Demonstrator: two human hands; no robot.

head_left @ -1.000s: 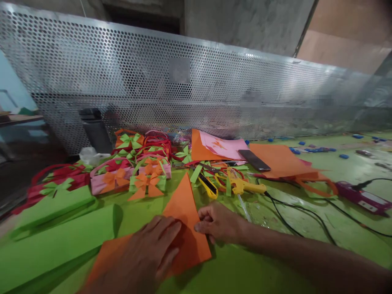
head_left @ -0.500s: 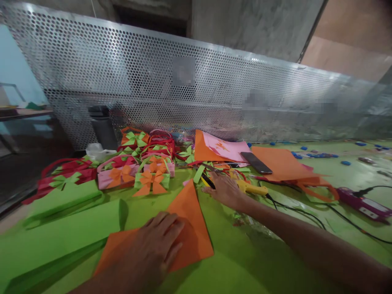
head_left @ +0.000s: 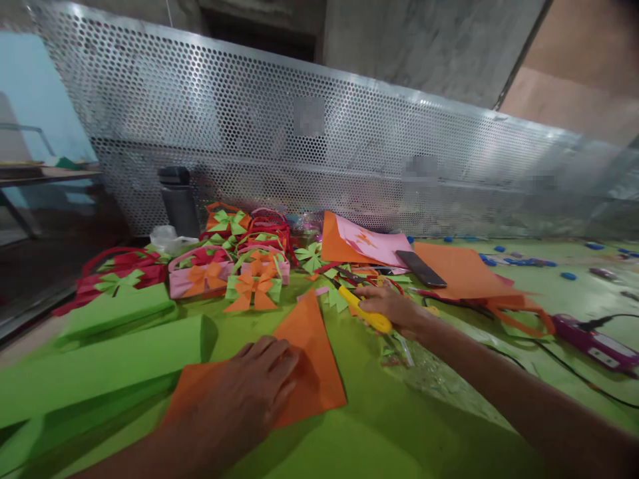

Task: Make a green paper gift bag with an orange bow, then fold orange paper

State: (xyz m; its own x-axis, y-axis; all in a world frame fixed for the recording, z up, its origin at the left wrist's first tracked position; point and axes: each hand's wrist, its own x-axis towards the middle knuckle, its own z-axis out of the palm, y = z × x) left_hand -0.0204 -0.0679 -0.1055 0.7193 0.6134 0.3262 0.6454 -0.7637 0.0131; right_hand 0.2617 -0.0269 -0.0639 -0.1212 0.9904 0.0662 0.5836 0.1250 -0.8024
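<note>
From my remote seat: left hand [head_left: 255, 384] lies flat, gripping nothing, across the orange paper [head_left: 318, 372] at six to seven o'clock. Right hand [head_left: 390, 306], four to five o'clock, has fingers closed round the yellow cutter [head_left: 378, 321]. Step, I judge: taking up the tool. Next move calls for a clean lift and steady left-palm pressure.

A craft workshop: a green tabletop [head_left: 379, 432] crowded with paper bags [head_left: 202, 281], coloured paper [head_left: 322, 366], a yellow cutter [head_left: 367, 311] and power strip [head_left: 596, 342], before a perforated metal screen [head_left: 359, 136] and concrete wall [head_left: 419, 46].
</note>
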